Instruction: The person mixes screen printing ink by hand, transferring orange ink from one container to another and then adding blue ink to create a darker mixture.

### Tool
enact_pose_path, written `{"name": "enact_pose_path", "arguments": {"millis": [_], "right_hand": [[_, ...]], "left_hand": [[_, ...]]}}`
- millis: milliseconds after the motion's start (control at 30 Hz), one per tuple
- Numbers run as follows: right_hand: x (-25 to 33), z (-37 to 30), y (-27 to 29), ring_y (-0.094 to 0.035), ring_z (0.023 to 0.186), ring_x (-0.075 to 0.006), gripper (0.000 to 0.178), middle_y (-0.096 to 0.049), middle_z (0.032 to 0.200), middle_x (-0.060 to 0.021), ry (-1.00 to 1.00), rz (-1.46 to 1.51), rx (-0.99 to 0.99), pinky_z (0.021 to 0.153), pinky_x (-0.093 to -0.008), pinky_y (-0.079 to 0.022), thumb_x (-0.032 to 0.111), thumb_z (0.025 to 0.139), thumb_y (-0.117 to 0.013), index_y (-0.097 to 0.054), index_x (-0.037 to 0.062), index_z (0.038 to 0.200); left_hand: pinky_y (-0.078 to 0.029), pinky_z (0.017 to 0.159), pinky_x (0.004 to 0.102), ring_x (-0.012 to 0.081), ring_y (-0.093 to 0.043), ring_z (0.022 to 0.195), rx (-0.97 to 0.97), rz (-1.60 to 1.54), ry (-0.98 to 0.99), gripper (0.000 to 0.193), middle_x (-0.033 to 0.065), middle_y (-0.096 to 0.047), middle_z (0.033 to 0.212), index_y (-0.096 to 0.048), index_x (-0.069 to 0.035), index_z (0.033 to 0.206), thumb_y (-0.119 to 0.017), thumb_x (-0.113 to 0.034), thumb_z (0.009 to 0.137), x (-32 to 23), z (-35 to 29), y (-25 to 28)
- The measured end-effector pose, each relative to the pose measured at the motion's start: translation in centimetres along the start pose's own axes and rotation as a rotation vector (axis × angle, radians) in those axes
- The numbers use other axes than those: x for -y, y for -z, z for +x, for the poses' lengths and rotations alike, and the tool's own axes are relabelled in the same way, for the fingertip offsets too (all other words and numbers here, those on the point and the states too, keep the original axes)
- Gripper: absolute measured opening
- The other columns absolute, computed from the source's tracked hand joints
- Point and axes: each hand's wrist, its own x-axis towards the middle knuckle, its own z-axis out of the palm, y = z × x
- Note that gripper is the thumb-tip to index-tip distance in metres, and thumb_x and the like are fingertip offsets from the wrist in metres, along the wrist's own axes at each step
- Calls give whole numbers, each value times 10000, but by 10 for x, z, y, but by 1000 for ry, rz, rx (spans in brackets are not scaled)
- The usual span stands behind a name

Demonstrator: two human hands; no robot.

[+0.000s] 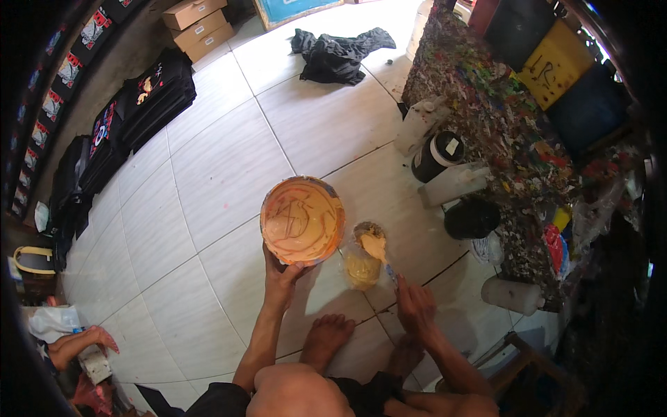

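My left hand (281,275) is closed around the near side of a round tub (302,221), its open top facing up. Thick orange paste coats the tub's inside, with marks scratched into the surface. My right hand (415,306) grips the blue-and-white handle of a spatula (390,272). A lump of orange paste (373,244) covers the spatula's far end, over a small plastic container (363,271) with yellowish contents. Whether the spatula touches this container, I cannot tell. My bare foot (328,339) is on the tiled floor between my hands.
Bottles and a dark jar (438,156) stand along a paint-crusted bench (486,125) on the right. Dark cloth (340,55) lies on the far tiles. Folded black garments (139,104) and cardboard boxes (198,28) are at the left. Another person's bare limb (83,344) shows lower left.
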Motion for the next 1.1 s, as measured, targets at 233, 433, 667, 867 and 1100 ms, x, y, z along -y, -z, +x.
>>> {"name": "enact_pose_path", "arguments": {"millis": [233, 433, 667, 867, 1100], "right_hand": [[1, -16, 56, -560, 639, -223, 390, -575, 751, -78, -34, 205, -106, 534, -372, -415, 81, 873, -682, -626, -5, 1250], [-7, 89, 96, -517, 538, -225, 393, -506, 651, -63, 176, 127, -107, 485, -383, -398, 106, 904, -644, -608, 7, 1283], [11, 56, 94, -532, 498, -257, 251, -591, 659, -150, -85, 575, 288, 511, -385, -433, 139, 949, -615, -634, -4, 1154], [43, 61, 112, -462, 520, -147, 283, -462, 582, 13, -639, 1225, 485, 492, -292, -349, 232, 1011, -527, -678, -6, 982], [24, 66, 107, -240, 480, -30, 314, -274, 578, 91, -1159, 2095, 495, 469, -222, -254, 243, 1001, -554, -659, -30, 1114]], "left_hand": [[-519, 1022, 480, 312, -470, 1324, 92, 5, 26, 936, 148, -356, 1472, -121, -166, 1536, -703, -27, 816, -1, -3, 5], [-417, 1117, 446, 298, -379, 1395, 262, 186, 38, 1097, 146, -302, 1520, 0, -160, 1570, -742, 21, 782, -3, -14, -21], [-406, 1121, 444, 280, -322, 1432, 293, 128, -52, 1149, 126, -253, 1556, 68, -173, 1575, -739, 39, 784, 7, -23, -49], [-390, 1131, 438, 278, -318, 1433, 378, 96, -28, 1161, 119, -247, 1559, 60, -201, 1581, -738, 47, 774, 15, -21, -56], [-531, 1000, 435, 303, -465, 1330, 133, 111, 6, 1062, 127, -292, 1524, -51, -181, 1568, -734, 22, 781, 20, -10, -29]]}}
